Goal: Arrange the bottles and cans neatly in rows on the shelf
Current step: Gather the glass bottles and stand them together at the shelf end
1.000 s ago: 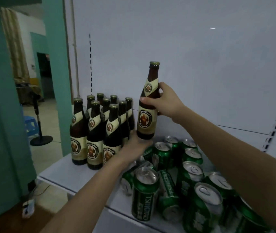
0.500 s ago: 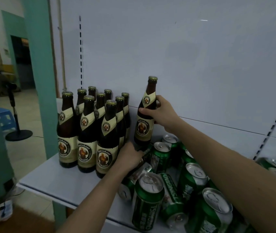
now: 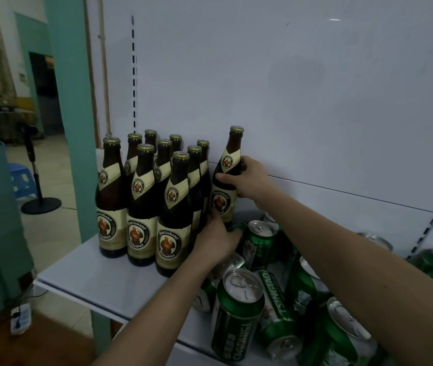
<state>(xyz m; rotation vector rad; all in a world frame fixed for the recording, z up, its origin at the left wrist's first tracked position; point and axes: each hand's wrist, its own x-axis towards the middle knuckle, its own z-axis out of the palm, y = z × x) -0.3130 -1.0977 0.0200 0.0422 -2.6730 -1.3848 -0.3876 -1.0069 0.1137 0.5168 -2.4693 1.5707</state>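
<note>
While your right hand [image 3: 249, 180] grips the bottle [image 3: 227, 178] beside the block, your left hand [image 3: 216, 240], fingers hidden, steadies its base; seat it flush, then release.

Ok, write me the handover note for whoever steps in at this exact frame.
Right hand grips the tenth bottle at its shoulder, against the back wall, right of the group.
Left hand is at that bottle's base; its grip is hidden.
Done: nine bottles upright in rows at the shelf's left end.
Left: seat this bottle, then stand the green cans in rows; several lie on their sides.
</note>
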